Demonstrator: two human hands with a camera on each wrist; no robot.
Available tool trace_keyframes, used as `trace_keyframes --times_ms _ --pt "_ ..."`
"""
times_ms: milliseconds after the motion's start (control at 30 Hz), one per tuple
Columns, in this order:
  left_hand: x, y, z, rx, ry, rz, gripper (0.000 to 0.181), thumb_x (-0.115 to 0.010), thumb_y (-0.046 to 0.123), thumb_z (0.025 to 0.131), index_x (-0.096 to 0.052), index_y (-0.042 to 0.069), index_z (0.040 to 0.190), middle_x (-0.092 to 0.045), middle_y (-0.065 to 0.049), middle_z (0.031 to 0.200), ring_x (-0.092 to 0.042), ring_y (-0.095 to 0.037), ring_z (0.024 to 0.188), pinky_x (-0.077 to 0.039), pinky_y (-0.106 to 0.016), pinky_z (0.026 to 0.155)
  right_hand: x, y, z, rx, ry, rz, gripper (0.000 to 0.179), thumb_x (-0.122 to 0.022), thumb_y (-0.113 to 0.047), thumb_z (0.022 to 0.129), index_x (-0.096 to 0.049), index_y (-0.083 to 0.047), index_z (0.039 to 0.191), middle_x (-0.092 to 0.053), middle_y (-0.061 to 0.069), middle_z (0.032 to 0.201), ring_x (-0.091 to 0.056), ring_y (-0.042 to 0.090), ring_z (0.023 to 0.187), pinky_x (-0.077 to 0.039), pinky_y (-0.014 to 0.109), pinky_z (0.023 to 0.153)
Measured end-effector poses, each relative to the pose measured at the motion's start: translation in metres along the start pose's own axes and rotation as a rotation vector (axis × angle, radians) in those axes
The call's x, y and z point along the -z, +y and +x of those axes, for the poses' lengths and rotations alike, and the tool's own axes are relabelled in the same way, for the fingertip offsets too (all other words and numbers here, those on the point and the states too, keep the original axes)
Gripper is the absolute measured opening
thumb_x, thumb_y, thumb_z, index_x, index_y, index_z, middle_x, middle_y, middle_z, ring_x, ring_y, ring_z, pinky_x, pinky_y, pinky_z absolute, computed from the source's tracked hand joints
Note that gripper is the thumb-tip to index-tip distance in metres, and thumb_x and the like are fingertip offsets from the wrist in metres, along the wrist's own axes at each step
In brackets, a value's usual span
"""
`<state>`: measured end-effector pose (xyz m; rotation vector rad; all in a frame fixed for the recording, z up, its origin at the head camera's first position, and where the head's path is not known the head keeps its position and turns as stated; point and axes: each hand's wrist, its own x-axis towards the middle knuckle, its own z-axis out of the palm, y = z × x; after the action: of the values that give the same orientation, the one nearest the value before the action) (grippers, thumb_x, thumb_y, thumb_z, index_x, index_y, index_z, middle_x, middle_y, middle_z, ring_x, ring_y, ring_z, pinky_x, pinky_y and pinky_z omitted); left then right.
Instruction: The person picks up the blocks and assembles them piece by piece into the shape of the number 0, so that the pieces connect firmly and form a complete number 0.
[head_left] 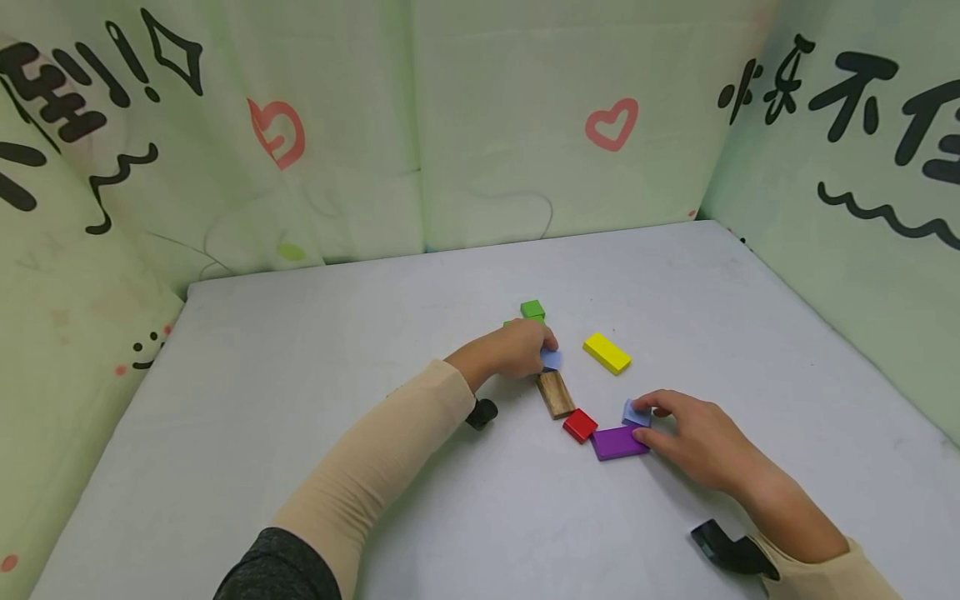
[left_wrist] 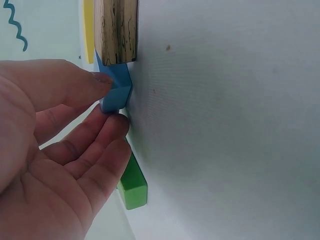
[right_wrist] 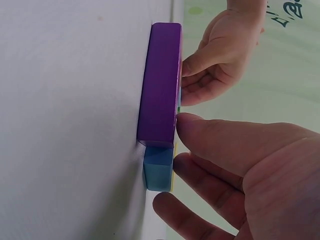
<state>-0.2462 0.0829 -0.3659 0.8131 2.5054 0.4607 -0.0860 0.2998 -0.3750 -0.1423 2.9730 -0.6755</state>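
In the head view, my left hand (head_left: 517, 346) pinches a light blue block (head_left: 551, 359) at the far end of a brown wooden block (head_left: 556, 394). The left wrist view shows thumb and fingertips on opposite sides of that blue block (left_wrist: 118, 85). Green blocks (head_left: 533, 309) lie just beyond, partly covered by this hand. A red block (head_left: 581, 426) joins the wooden block to a purple block (head_left: 618, 443). My right hand (head_left: 697, 437) holds a second light blue block (head_left: 634, 413) by the purple one's right end, its index fingertip on the blue and thumb by the purple edge.
A yellow block (head_left: 607, 354) lies apart, to the right of the curved row. The white table (head_left: 300, 375) is enclosed at the back and sides by a pale green printed curtain (head_left: 480, 125). A black device (head_left: 731, 550) is on the right wrist.
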Motion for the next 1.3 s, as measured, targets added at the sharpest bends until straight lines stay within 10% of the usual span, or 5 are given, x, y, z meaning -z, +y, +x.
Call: trace_keyframes --times_ms 1300 --pt "-0.001 0.004 -0.023 -0.082 0.079 -0.013 0.053 -0.07 0.022 0.096 -0.053 0.009 0.144 -0.05 -0.007 0.146 -0.051 -0.017 0.117 -0.046 -0.026 0.098 0.0 -0.001 0.0 -0.022 -0.02 -0.003 0.04 -0.076 -0.023 0.089 -0.065 -0.005 0.123 -0.065 0.019 0.116 -0.058 0.042 0.108 -0.048 0.06 0.088"
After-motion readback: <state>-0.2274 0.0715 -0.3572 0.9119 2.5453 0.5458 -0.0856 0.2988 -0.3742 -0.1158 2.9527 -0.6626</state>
